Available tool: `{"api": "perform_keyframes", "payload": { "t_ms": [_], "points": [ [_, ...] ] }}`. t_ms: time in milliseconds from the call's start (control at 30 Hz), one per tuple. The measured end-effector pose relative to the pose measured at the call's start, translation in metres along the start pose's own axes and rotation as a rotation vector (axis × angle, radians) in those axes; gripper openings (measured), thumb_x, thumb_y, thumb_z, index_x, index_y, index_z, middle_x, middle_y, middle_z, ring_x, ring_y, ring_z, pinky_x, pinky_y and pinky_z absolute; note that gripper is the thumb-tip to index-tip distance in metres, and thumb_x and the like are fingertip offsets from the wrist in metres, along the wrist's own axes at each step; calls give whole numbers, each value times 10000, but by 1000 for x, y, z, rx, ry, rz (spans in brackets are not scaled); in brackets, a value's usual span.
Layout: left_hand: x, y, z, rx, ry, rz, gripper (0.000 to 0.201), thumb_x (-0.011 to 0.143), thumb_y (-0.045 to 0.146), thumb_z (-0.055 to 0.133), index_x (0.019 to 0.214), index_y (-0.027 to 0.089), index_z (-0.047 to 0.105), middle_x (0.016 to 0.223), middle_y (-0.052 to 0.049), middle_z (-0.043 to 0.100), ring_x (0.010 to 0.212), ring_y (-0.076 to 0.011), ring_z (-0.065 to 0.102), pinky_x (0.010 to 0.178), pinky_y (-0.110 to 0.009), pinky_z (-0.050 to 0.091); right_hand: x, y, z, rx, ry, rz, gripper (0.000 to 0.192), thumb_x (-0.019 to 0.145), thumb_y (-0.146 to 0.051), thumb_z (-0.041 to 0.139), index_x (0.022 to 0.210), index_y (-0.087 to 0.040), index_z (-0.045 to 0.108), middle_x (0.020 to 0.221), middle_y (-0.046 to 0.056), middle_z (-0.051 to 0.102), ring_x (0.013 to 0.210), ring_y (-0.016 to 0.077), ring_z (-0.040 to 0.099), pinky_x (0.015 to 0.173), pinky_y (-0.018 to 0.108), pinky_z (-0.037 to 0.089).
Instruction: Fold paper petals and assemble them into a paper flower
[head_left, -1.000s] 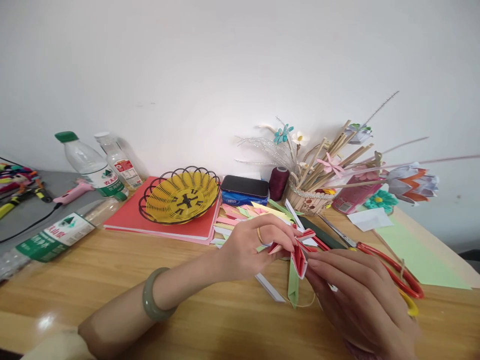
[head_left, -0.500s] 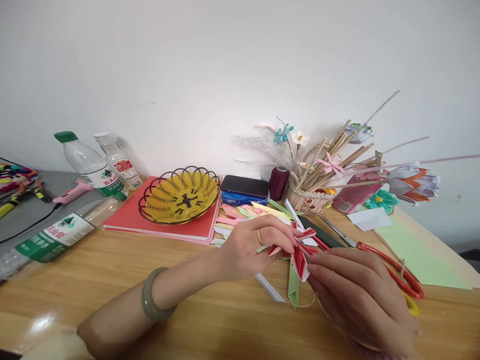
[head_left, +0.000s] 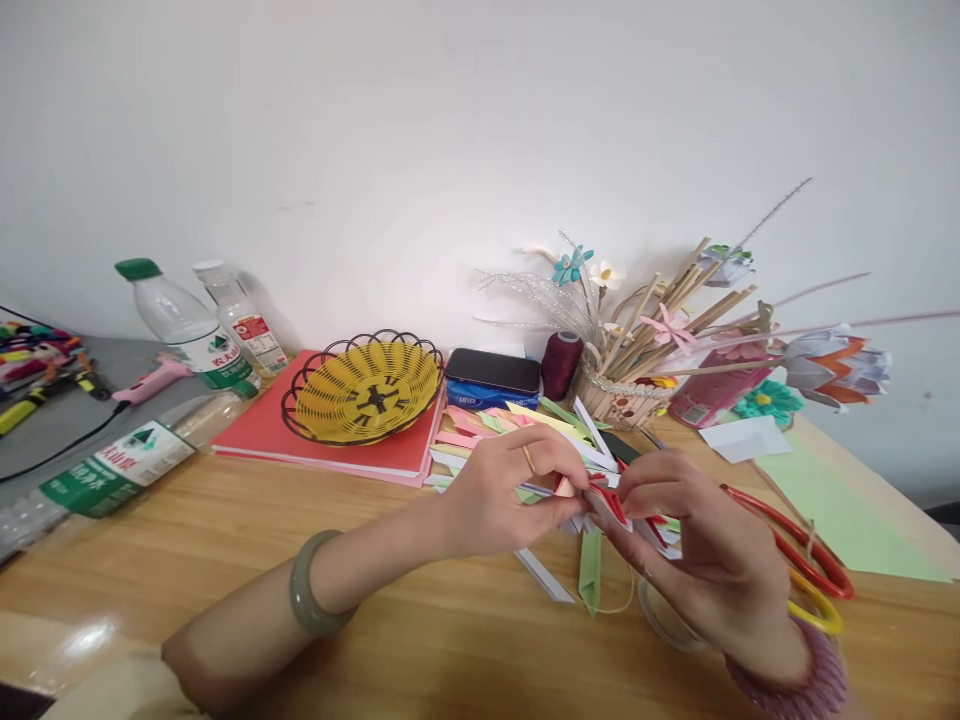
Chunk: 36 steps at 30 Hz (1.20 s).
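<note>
A small piece of folded red and white paper (head_left: 609,502) is held between both hands above the table. My left hand (head_left: 499,490), with a ring and a green bangle (head_left: 315,583), pinches its left side between thumb and fingers. On the other side, my right hand (head_left: 697,545) grips it with the thumb below and fingers above. The fingers hide parts of the folds. Under and behind the hands lie many folded paper strips (head_left: 555,425) in pink, yellow, green and white. One green strip (head_left: 590,570) points toward me.
Behind stand a yellow basket (head_left: 360,395) on red paper (head_left: 247,440), a phone (head_left: 493,370), a thread spool (head_left: 561,365) and a flower basket (head_left: 622,395). Scissors (head_left: 814,550) and green paper (head_left: 847,500) lie right; plastic bottles (head_left: 120,468) lie and stand left.
My right hand has turned, its thumb now below the folded paper and its purple wristband in view. The paper has tilted in the fingers. A clear round container shows under my right hand.
</note>
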<state>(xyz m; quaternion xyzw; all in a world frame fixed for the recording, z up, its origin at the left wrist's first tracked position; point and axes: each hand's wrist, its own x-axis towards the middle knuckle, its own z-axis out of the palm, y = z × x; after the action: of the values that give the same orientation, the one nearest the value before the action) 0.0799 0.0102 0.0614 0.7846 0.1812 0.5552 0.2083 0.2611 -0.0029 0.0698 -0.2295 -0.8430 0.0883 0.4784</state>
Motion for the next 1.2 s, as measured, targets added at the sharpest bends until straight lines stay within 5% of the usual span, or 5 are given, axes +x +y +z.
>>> {"api": "perform_keyframes", "payload": {
  "t_ms": [533, 733, 1200],
  "points": [
    [8, 13, -8, -193, -261, -675, 118, 610, 110, 584, 672, 163, 499, 717, 26, 521, 631, -85, 491, 580, -196, 418, 0, 6, 2, 188, -148, 218, 119, 767, -135, 610, 794, -221, 532, 757, 8, 592, 681, 140, 564, 590, 261, 489],
    [6, 11, -6, -171, -251, -768, 124, 577, 102, 587, 647, 162, 505, 653, 42, 519, 597, -77, 475, 555, -190, 370, 3, 10, -2, 143, -282, 282, 119, 779, -191, 610, 876, -243, 564, 841, 7, 626, 756, 148, 604, 611, 232, 516],
    [7, -4, -13, -484, -353, -881, 136, 599, 147, 597, 721, 142, 538, 710, 12, 543, 642, -87, 483, 591, -206, 385, 0, 0, 4, 267, -257, 596, 90, 784, -317, 603, 783, -227, 602, 775, 25, 611, 734, 165, 548, 670, 274, 444]
  ]
}}
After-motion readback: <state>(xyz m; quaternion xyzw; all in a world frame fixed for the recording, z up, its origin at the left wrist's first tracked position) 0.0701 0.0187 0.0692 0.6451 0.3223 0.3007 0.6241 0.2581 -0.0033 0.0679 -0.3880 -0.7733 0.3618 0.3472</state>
